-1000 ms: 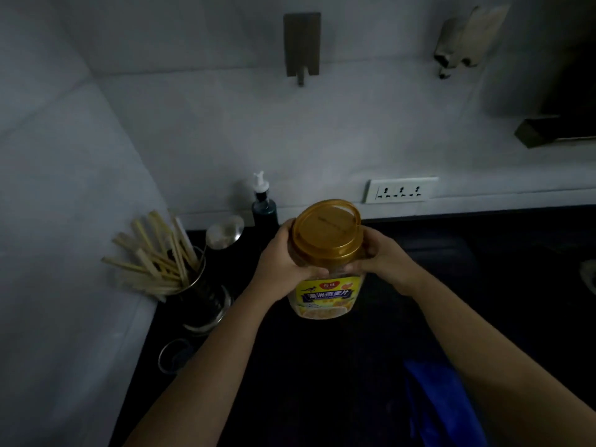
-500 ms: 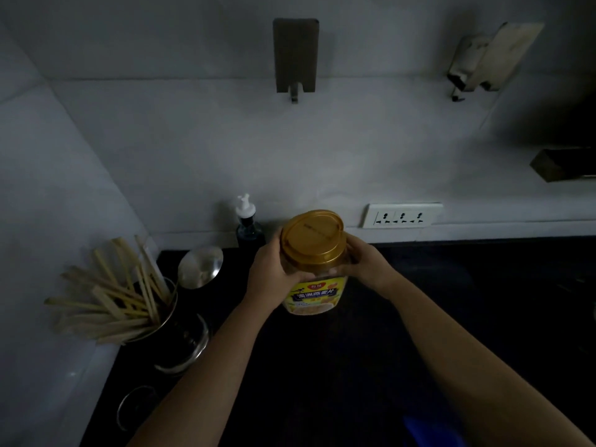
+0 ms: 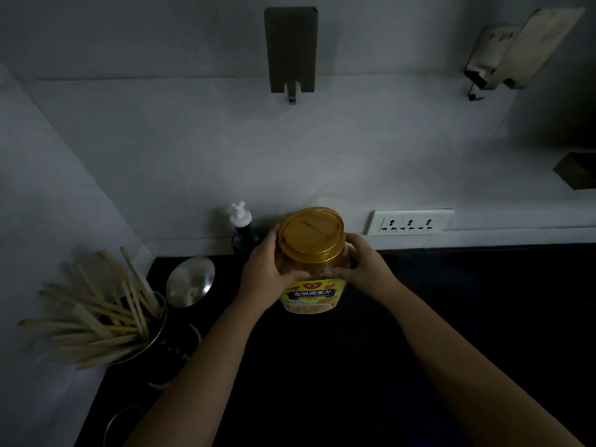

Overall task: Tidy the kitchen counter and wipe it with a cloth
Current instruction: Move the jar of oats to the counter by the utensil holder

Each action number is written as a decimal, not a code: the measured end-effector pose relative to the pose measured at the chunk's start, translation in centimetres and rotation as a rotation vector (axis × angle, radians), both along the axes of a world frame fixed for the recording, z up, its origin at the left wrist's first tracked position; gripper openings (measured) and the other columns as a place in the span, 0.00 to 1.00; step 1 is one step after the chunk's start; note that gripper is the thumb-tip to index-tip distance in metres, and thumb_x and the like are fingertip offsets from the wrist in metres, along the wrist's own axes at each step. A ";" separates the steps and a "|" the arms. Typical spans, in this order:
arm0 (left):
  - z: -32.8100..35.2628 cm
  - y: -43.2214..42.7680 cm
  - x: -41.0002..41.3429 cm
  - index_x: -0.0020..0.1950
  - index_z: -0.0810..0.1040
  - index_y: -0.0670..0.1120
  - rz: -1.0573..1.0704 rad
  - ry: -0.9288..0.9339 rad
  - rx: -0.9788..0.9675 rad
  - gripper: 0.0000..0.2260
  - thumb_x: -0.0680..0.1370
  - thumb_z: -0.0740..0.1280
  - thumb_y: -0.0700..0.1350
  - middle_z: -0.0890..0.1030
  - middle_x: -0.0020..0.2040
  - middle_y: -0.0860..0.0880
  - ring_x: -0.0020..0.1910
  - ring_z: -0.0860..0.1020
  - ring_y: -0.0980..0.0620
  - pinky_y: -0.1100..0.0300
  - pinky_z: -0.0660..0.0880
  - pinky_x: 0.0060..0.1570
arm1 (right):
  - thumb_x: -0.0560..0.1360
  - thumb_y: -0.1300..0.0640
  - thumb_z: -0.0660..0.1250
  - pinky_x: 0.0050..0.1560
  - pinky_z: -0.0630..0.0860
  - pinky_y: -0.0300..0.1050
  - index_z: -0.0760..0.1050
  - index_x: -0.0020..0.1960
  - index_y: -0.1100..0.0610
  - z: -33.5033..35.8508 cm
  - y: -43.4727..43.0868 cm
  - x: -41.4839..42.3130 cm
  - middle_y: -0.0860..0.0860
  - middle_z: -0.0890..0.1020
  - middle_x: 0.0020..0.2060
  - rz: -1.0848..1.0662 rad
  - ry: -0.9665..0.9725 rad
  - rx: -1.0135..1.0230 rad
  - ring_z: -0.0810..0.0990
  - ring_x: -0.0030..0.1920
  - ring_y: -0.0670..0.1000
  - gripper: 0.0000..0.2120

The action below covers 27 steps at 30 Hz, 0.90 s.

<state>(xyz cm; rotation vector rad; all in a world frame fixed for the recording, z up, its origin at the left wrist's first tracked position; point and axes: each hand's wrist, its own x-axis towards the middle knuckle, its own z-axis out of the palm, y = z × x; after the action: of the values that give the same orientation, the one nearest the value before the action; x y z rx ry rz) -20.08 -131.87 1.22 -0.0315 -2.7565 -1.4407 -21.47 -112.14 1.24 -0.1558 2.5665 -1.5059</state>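
A dim kitchen corner seen from above, with a black counter below pale walls. Compared with half a second ago, the jar and both hands sit a little farther from the camera and closer to the back wall, and the strip of blue cloth that showed at the bottom edge of the frame is no longer in view.

The jar is a clear plastic tub with a gold lid and a yellow label, just above the middle of the frame. It stands upright; whether its base touches the counter cannot be told. The left hand wraps its left side, thumb across the front just under the lid. The right hand cups the right side, fingers curled around the shoulder of the jar. Both forearms reach up from the bottom edge, converging on it.

Just behind the jar, to its left, stands a dark pump bottle against the wall. At the left, a metal holder bristles with wooden chopsticks, and a steel ladle bowl rises beside it. A white socket strip is on the wall to the right of the jar.
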 end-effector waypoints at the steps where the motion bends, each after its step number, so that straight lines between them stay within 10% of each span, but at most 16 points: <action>1: -0.1 0.0 0.1 0.71 0.58 0.54 -0.001 0.000 0.005 0.44 0.61 0.77 0.52 0.71 0.68 0.48 0.67 0.68 0.48 0.43 0.70 0.63 | 0.63 0.56 0.76 0.59 0.71 0.45 0.63 0.69 0.54 -0.1 0.0 0.1 0.53 0.72 0.66 -0.004 -0.001 -0.002 0.71 0.65 0.53 0.38; 13: -0.3 0.3 1.1 0.73 0.55 0.52 0.012 -0.026 0.021 0.43 0.64 0.75 0.54 0.66 0.71 0.48 0.70 0.64 0.49 0.45 0.67 0.67 | 0.66 0.54 0.74 0.64 0.71 0.51 0.61 0.71 0.54 0.0 -0.5 1.6 0.54 0.70 0.68 -0.066 -0.023 -0.010 0.69 0.67 0.53 0.38; 19: 1.3 -0.1 7.2 0.63 0.71 0.47 0.032 0.019 0.094 0.19 0.73 0.69 0.44 0.73 0.57 0.55 0.55 0.71 0.62 0.61 0.69 0.57 | 0.72 0.56 0.69 0.58 0.72 0.44 0.63 0.69 0.58 0.1 1.0 6.2 0.53 0.71 0.66 -0.207 -0.072 0.021 0.74 0.63 0.52 0.29; 27: -0.5 -1.5 20.4 0.55 0.76 0.45 0.110 -0.363 0.447 0.08 0.77 0.61 0.40 0.81 0.48 0.50 0.47 0.79 0.57 0.69 0.71 0.40 | 0.76 0.62 0.63 0.35 0.77 0.34 0.74 0.55 0.58 -2.0 8.0 22.8 0.52 0.83 0.44 -0.592 -0.287 -0.244 0.83 0.37 0.43 0.09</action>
<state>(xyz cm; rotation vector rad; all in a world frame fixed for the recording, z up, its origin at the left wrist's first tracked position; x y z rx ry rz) 0.32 -133.34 0.69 0.4242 -2.5473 -2.1725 1.37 -104.11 -0.75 0.7979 2.2913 -1.8525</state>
